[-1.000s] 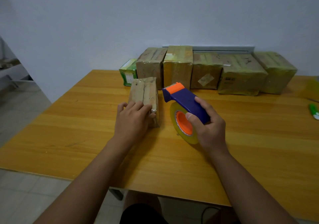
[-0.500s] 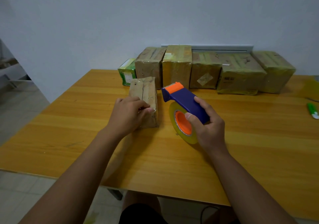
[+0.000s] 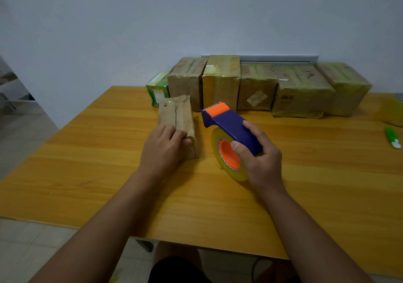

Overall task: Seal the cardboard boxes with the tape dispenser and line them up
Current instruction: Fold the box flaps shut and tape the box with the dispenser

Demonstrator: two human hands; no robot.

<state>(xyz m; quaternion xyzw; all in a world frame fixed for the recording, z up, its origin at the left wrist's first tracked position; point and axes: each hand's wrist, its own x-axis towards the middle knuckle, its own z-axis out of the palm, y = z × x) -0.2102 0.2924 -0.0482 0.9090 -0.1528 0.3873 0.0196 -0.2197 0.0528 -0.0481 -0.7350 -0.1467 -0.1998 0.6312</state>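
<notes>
the box [image 3: 177, 119] lies near the middle of the table [image 3: 87, 151], long side running away from us, just in front of the left end of the row [image 3: 261, 86] of taped boxes along the wall. a seam runs down its top, and whether tape already covers it we cannot tell.

our left hand [image 3: 162, 149] rests on the near end of the box, fingers bent over the top edge and thumb at the near right corner — a holding grip, pressing down, not lifting. our right hand [image 3: 259, 158] is wrapped round the blue handle of the dispenser [image 3: 226, 127], thumb on the near side beside the orange hub, fingers over the top. the roll's lower edge looks to touch the table just right of the box, and the orange blade end points up and away toward the row.

we judge the step in hand to be taping this box. to do it well we should keep the left hand pinning the box so it does not slide, bring the blade end over one end of the seam, press the tape down there, then pull straight along the seam — low and steady, wrapping over both ends before we cut. the left fingers lie on the seam's near end, so they should shift aside.

both forearms reach forward from the near edge, the right wrist bent slightly inward.
</notes>
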